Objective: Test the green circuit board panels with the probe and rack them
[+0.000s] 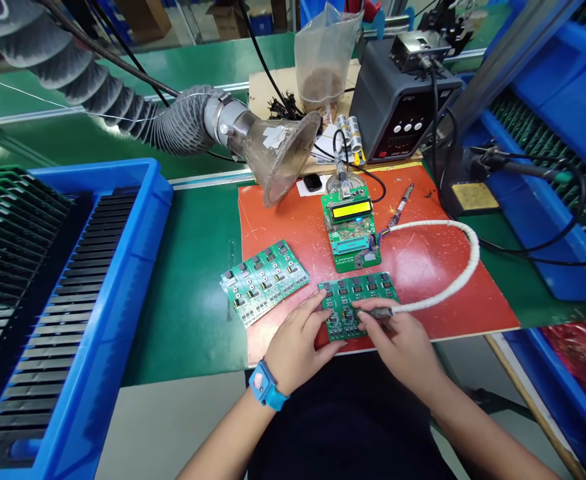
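On the orange mat lies a green circuit board panel with a row of small digit displays. My left hand, a blue strap on its wrist, rests its spread fingers along the panel's left edge. My right hand pinches a dark probe whose tip points at the middle of the panel; the exact contact is hidden by the fingers. A white sleeved cable loops from the probe to a programmer board with a lit yellow screen. To the left lie similar panels, seemingly stacked.
A fume extractor hood hangs at the back left. Behind the mat stands a soldering station. A pen-like tool lies at the mat's right. Blue bins with racked boards flank the bench, and a sponge holder sits right.
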Demonstrator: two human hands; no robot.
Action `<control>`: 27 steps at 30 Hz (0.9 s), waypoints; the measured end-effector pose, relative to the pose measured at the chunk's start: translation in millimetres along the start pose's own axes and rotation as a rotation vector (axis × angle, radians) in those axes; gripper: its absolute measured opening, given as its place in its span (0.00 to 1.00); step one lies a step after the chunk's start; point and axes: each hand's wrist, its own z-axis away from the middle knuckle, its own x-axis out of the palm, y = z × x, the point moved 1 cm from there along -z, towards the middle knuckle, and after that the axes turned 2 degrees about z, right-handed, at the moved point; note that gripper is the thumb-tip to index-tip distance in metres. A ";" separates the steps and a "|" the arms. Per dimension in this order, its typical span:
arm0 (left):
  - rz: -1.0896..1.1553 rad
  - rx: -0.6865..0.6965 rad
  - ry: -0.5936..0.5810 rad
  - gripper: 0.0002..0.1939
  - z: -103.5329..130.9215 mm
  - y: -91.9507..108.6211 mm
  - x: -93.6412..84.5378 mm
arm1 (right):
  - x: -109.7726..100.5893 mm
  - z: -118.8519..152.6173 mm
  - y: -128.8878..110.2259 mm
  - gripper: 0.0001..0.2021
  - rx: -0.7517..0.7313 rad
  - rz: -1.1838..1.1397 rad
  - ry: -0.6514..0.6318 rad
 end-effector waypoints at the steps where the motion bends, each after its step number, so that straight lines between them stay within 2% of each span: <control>1: 0.000 0.000 0.000 0.26 0.1 0.1 -0.1 | 0.0 0.0 0.2 0.08 0.003 -0.007 -0.001; 9: -0.020 0.008 0.001 0.26 -1.1 1.0 -1.4 | 0.0 -5.8 -3.4 0.08 0.003 0.048 -0.056; 15: -0.029 0.004 -0.005 0.27 1.0 0.2 -0.3 | 2.1 -8.2 -7.3 0.07 0.009 0.108 0.010; 27: -0.015 -0.009 -0.001 0.26 -0.6 1.0 -1.2 | -0.8 -4.2 -3.1 0.09 0.023 0.008 -0.022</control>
